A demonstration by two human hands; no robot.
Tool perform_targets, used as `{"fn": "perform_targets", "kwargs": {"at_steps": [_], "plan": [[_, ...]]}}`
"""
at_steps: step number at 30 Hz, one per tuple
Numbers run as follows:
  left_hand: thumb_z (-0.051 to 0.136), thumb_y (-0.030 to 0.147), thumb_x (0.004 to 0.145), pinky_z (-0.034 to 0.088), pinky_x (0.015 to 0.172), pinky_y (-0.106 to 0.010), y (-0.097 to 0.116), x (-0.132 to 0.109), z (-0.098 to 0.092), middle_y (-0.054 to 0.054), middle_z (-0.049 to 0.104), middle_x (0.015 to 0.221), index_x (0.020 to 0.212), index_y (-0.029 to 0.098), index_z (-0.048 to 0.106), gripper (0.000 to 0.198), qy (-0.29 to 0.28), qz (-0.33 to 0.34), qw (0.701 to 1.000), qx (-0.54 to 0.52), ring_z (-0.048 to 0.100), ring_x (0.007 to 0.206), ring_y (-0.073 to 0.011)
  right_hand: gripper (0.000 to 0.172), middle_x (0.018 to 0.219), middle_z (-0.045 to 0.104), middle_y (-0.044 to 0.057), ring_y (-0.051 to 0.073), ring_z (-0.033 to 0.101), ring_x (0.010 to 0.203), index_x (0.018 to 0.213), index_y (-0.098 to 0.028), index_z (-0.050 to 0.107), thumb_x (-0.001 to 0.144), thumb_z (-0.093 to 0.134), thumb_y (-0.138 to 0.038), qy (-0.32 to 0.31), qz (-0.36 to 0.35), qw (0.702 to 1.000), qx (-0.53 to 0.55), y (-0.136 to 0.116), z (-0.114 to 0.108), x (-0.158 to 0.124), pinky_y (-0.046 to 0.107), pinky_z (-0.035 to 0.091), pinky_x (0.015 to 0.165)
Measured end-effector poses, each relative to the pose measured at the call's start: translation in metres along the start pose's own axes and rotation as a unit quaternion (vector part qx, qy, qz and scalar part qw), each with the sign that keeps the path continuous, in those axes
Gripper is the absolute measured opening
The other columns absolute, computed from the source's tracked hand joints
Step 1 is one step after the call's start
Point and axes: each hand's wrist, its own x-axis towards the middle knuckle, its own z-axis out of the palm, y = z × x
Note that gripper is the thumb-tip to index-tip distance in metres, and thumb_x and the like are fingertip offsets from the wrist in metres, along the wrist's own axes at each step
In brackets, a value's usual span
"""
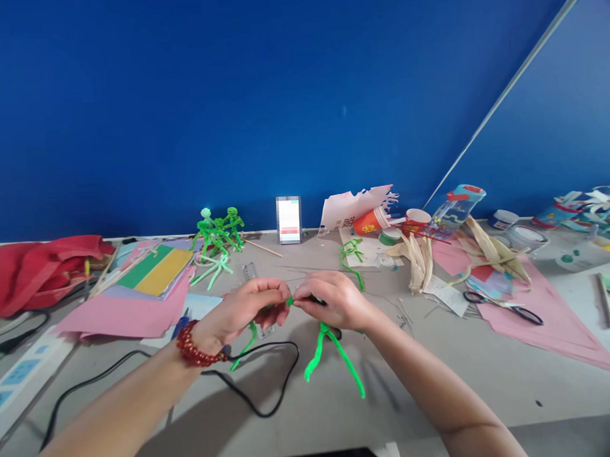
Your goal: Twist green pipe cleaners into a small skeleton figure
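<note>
Bright, even light, source out of frame. The wall (180,106) shows deep blue, no glare. Soft shadows lie on the table (491,395) beneath my left forearm (116,415) and right forearm (431,391). Wide lens bows the table's far edge and stretches my arms toward the frame's bottom. Bottom right corner darkens. My fingers (307,292) look slightly soft. An upright pixelated patch (289,220) hides all detail there.
</note>
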Motion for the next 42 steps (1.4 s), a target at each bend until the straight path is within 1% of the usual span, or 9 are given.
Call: {"fn": "perform_targets", "kwargs": {"at_steps": [11, 13, 15, 17, 19, 23, 27, 33, 42], "plan": [[0.053, 0.028, 0.078, 0.025, 0.044, -0.022, -0.008, 0.004, 0.004, 0.004, 0.044, 0.046, 0.058, 0.016, 0.049, 0.023, -0.086, -0.074, 0.978, -0.174, 0.027, 0.039, -0.0058, 0.01, 0.083, 0.072, 0.007, 0.016, 0.066, 0.074, 0.098, -0.018, 0.057, 0.095, 0.048, -0.016, 0.062, -0.096, 0.992, -0.055, 0.0, 0.007, -0.002, 0.028, 0.052, 0.072], [0.052, 0.031, 0.081, 0.027, 0.045, -0.022, -0.011, 0.003, 0.008, 0.004, 0.045, 0.05, 0.061, 0.017, 0.05, 0.025, -0.052, -0.036, 0.989, -0.137, 0.03, 0.041, -0.0067, 0.009, 0.081, 0.072, 0.006, 0.016, 0.065, 0.073, 0.096, -0.018, 0.058, 0.094, 0.05, -0.016, 0.063, -0.079, 0.993, -0.058, 0.002, 0.007, -0.002, 0.027, 0.051, 0.07], [0.052, 0.036, 0.087, 0.032, 0.048, -0.022, -0.016, 0.0, 0.011, 0.001, 0.053, 0.06, 0.07, 0.017, 0.054, 0.025, 0.046, 0.053, 0.997, -0.038, 0.04, 0.048, -0.0091, 0.008, 0.075, 0.071, 0.004, 0.015, 0.064, 0.068, 0.091, -0.019, 0.06, 0.094, 0.053, -0.019, 0.065, -0.034, 0.996, -0.051, 0.005, 0.008, -0.002, 0.026, 0.05, 0.066], [0.052, 0.036, 0.09, 0.04, 0.056, -0.024, -0.022, -0.002, 0.013, 0.0, 0.058, 0.07, 0.086, 0.02, 0.059, 0.018, 0.174, 0.17, 0.962, 0.123, 0.051, 0.06, -0.0125, 0.01, 0.07, 0.069, 0.002, 0.014, 0.063, 0.064, 0.086, -0.019, 0.062, 0.093, 0.057, -0.023, 0.073, 0.021, 0.997, -0.026, 0.008, 0.009, -0.003, 0.024, 0.049, 0.062], [0.055, 0.032, 0.09, 0.045, 0.069, -0.026, -0.027, -0.004, 0.013, -0.002, 0.063, 0.084, 0.095, 0.022, 0.059, 0.012, 0.232, 0.254, 0.901, 0.266, 0.059, 0.076, -0.0155, 0.013, 0.069, 0.069, 0.002, 0.013, 0.062, 0.063, 0.083, -0.019, 0.064, 0.092, 0.06, -0.028, 0.08, 0.067, 0.995, 0.008, 0.009, 0.009, -0.003, 0.024, 0.049, 0.061], [0.053, 0.025, 0.093, 0.046, 0.076, -0.027, -0.031, -0.004, 0.008, -0.003, 0.067, 0.091, 0.097, 0.023, 0.059, 0.008, 0.247, 0.337, 0.812, 0.407, 0.062, 0.084, -0.0164, 0.014, 0.072, 0.07, 0.002, 0.012, 0.063, 0.064, 0.084, -0.019, 0.067, 0.09, 0.062, -0.03, 0.054, 0.138, 0.987, 0.063, 0.006, 0.006, -0.003, 0.022, 0.05, 0.063], [0.049, 0.023, 0.095, 0.047, 0.074, -0.026, -0.03, -0.003, 0.006, -0.004, 0.068, 0.088, 0.096, 0.023, 0.061, 0.012, 0.253, 0.357, 0.791, 0.427, 0.064, 0.08, -0.0159, 0.016, 0.079, 0.072, 0.002, 0.012, 0.066, 0.069, 0.097, -0.019, 0.068, 0.085, 0.068, -0.029, 0.023, 0.199, 0.971, 0.128, 0.004, 0.001, -0.004, 0.021, 0.052, 0.064], [0.052, 0.026, 0.094, 0.046, 0.068, -0.024, -0.029, -0.004, 0.009, -0.001, 0.068, 0.079, 0.09, 0.022, 0.062, 0.012, 0.266, 0.327, 0.808, 0.413, 0.063, 0.073, -0.0144, 0.014, 0.08, 0.074, 0.002, 0.013, 0.07, 0.073, 0.1, -0.019, 0.068, 0.087, 0.065, -0.022, 0.004, 0.236, 0.956, 0.172, -0.002, -0.001, -0.003, 0.02, 0.051, 0.061], [0.05, 0.036, 0.094, 0.047, 0.058, -0.022, -0.029, -0.005, 0.016, 0.0, 0.062, 0.069, 0.086, 0.02, 0.061, 0.021, 0.206, 0.24, 0.917, 0.242, 0.059, 0.064, -0.0133, 0.004, 0.073, 0.071, 0.001, 0.013, 0.065, 0.066, 0.086, -0.019, 0.066, 0.087, 0.062, -0.02, 0.033, 0.149, 0.986, 0.068, -0.008, -0.003, 0.0, 0.021, 0.049, 0.063]]}}
